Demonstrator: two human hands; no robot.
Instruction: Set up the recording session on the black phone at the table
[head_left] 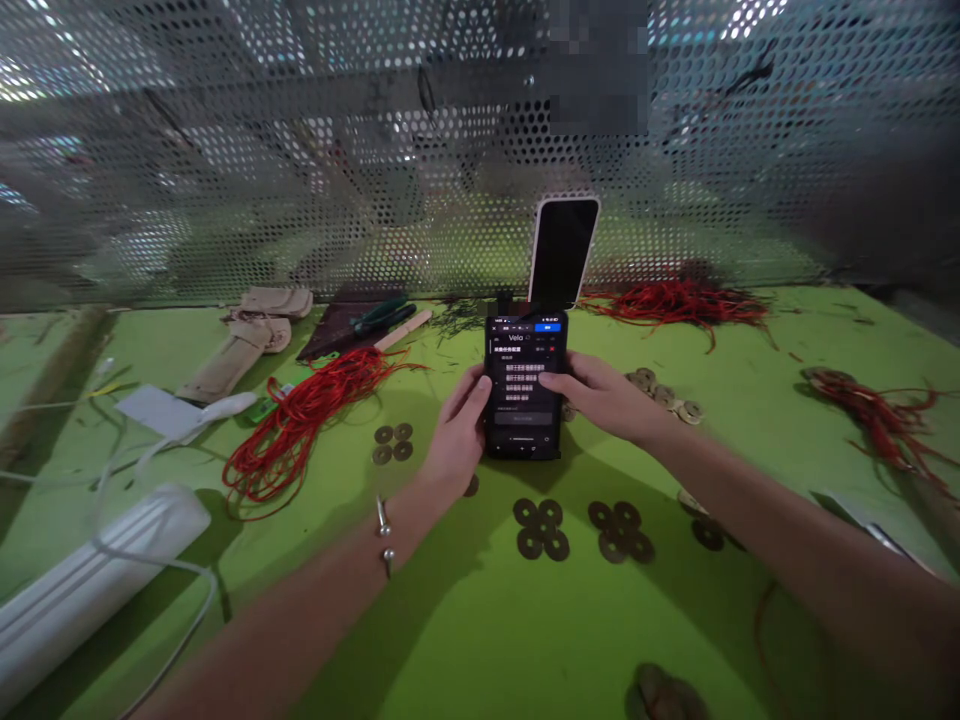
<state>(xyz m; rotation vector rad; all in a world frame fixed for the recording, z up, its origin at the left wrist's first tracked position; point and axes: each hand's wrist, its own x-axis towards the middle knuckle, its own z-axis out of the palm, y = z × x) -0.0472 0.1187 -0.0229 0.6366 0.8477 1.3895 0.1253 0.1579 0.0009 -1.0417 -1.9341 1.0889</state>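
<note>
A dark smartphone (523,430) with a lit screen is held upright over the green table. My left hand (459,430) grips its left edge, thumb along the side. On the right edge my right hand (596,392) holds it too, with the thumb over the screen. Behind it a second phone (564,250) in a white case leans upright, its screen black. Below my hands lie round coins with holes, in a left cluster (541,528) and a right cluster (621,532). Another group of coins (393,443) sits left of my left hand.
Bundled red cord (289,440) lies at left, and more red cord (682,302) at the back right. Dark-handled pliers (382,315), beige gloves (240,345) and a white tube-like object (97,570) with a cable occupy the left side. A perforated metal panel (337,200) stands behind.
</note>
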